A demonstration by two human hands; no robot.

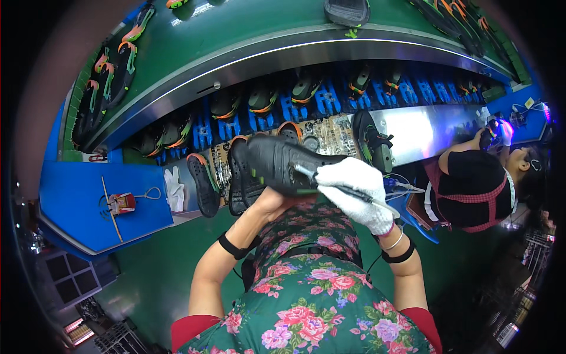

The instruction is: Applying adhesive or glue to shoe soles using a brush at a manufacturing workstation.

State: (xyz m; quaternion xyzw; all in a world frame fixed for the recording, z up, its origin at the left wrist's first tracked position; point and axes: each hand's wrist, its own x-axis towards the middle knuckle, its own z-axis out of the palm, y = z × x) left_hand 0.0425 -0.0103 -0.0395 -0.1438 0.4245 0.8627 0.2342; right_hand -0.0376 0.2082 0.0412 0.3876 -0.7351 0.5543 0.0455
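Observation:
A black shoe (272, 159) with small green marks is held up in front of me by my bare left hand (276, 203). That hand is closed around its near side, with some fingers hidden behind it. My right hand (355, 184), in a white knitted glove, grips a slim pen-like tool (304, 171) with a pale tip. The tip meets the shoe's surface, and the rear end sticks out past the wrist. Whether it is a brush, I cannot tell. More dark shoes with orange trim (203, 184) stand close to the left of the held one.
Ahead runs a rack of blue holders (259, 121) carrying several shoes, beneath a green conveyor (247, 26) with a metal edge. A black shoe (372, 141) lies on the bench to the right. On the left blue table (76, 194) lies a white glove (174, 189). A co-worker (480, 186) sits at right.

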